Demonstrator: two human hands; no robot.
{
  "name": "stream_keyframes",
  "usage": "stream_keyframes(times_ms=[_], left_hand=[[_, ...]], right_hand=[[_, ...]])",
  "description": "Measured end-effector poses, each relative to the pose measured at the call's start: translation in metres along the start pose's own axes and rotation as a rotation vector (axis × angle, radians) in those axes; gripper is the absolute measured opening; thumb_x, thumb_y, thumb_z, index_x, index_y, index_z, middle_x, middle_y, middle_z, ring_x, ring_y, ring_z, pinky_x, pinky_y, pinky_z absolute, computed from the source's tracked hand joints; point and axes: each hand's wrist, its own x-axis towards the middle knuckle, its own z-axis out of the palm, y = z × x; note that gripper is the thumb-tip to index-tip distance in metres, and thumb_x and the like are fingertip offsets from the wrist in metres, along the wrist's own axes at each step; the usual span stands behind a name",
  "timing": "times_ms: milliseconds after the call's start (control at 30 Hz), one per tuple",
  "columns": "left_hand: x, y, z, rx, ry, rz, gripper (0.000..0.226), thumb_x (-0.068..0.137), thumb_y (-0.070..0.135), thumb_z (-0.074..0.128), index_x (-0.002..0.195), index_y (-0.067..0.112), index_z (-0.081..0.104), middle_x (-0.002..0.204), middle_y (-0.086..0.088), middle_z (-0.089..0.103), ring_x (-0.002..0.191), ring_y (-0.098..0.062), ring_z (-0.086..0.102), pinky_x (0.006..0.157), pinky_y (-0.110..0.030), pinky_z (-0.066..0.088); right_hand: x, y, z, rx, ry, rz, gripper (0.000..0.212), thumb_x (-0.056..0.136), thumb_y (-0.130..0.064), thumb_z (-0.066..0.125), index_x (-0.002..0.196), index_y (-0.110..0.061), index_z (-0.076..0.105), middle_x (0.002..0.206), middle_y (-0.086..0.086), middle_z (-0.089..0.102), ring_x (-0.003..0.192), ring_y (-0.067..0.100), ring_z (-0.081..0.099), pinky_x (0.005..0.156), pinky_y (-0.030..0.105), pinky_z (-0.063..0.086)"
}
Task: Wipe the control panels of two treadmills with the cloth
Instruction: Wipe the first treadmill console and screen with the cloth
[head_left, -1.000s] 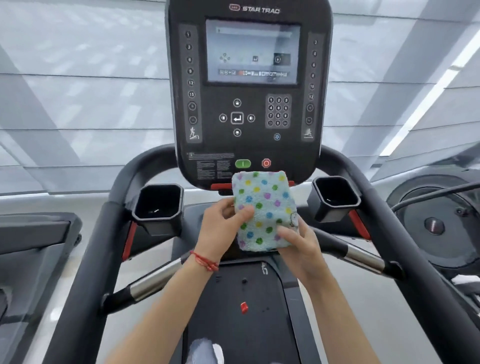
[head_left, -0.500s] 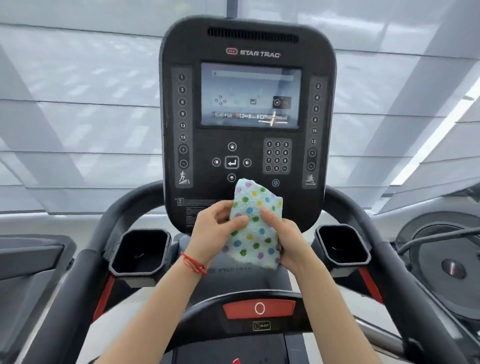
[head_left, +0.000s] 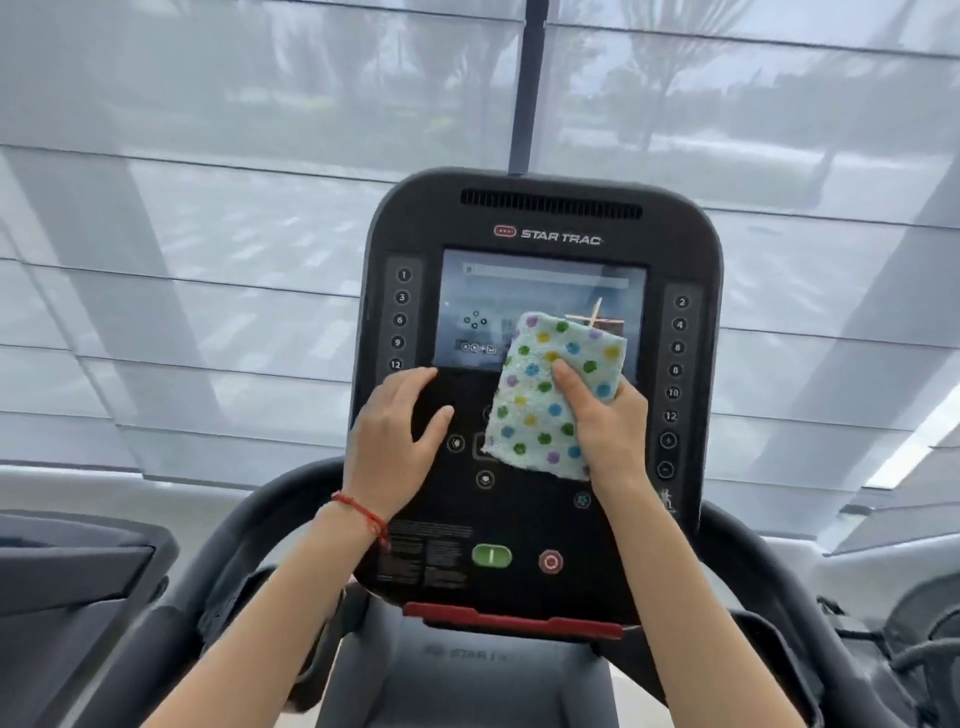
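Observation:
A black treadmill control panel (head_left: 540, 218) with a lit screen (head_left: 483, 301) and button columns fills the middle of the head view. A folded white cloth (head_left: 540, 395) with coloured dots lies against the panel, over the screen's lower right corner and the keys below it. My right hand (head_left: 602, 421) grips the cloth from its right side, thumb on top. My left hand (head_left: 395, 441), a red string at its wrist, rests open on the panel's left part below the screen, apart from the cloth.
Green start (head_left: 491, 555) and red stop (head_left: 550, 561) buttons sit low on the panel above a red bar (head_left: 509, 621). Black handrails (head_left: 769, 566) curve off both sides. Another machine (head_left: 67, 571) stands at left. Shaded windows (head_left: 208, 208) lie behind.
Both hands rose from below the panel to its face. The left hand let go of the cloth and laid itself on the panel; the right hand carried the cloth up to the screen.

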Motion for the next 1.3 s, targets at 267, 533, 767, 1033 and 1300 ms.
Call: stream_keyframes(times_ms=[267,533,767,1033,1300], left_hand=[[0.028,-0.061,0.006,0.421,0.027,0.212,0.051,0.090,0.031,0.039,0.133,0.004,0.047,0.140,-0.016,0.044,0.132,-0.030,0.035,0.106,-0.045,0.033],[0.031,-0.081,0.026,0.436,0.028,0.337,0.049,0.093,0.025,0.042,0.134,-0.001,0.046,0.144,-0.020,0.038,0.136,-0.033,0.031,0.107,-0.047,0.032],[0.031,-0.086,0.034,0.411,0.109,0.367,0.048,0.093,0.023,0.044,0.134,-0.001,0.045,0.143,-0.022,0.038,0.135,-0.034,0.032,0.104,-0.051,0.035],[0.032,-0.090,0.037,0.380,0.139,0.392,0.048,0.093,0.023,0.046,0.135,-0.001,0.045,0.143,-0.022,0.038,0.136,-0.035,0.031,0.104,-0.052,0.035],[0.032,-0.090,0.037,0.409,0.169,0.402,0.048,0.093,0.023,0.045,0.134,-0.001,0.046,0.143,-0.022,0.039,0.135,-0.035,0.031,0.107,-0.050,0.032]], right_hand=[[0.074,-0.012,0.035,-0.315,0.125,-0.216,0.029,0.079,-0.032,0.071,0.096,-0.011,0.061,0.088,-0.004,0.065,0.084,0.016,0.066,0.065,0.018,0.053],[0.064,0.003,0.063,-0.768,0.465,-0.412,0.064,0.090,-0.035,0.056,0.140,-0.009,0.025,0.129,0.015,0.051,0.102,0.034,0.059,0.071,0.039,0.047],[0.078,0.010,0.111,-0.928,0.495,-0.468,0.071,0.083,-0.051,0.057,0.131,-0.003,0.038,0.107,0.016,0.056,0.089,0.032,0.061,0.062,0.037,0.050],[0.082,0.017,0.138,-1.185,0.471,-0.711,0.060,0.087,-0.056,0.041,0.115,-0.004,0.050,0.082,0.009,0.060,0.061,0.020,0.057,0.044,0.028,0.045],[0.101,0.020,0.070,-1.176,0.631,-0.683,0.059,0.086,-0.059,0.042,0.110,-0.006,0.044,0.080,0.013,0.055,0.061,0.023,0.055,0.041,0.028,0.043]])
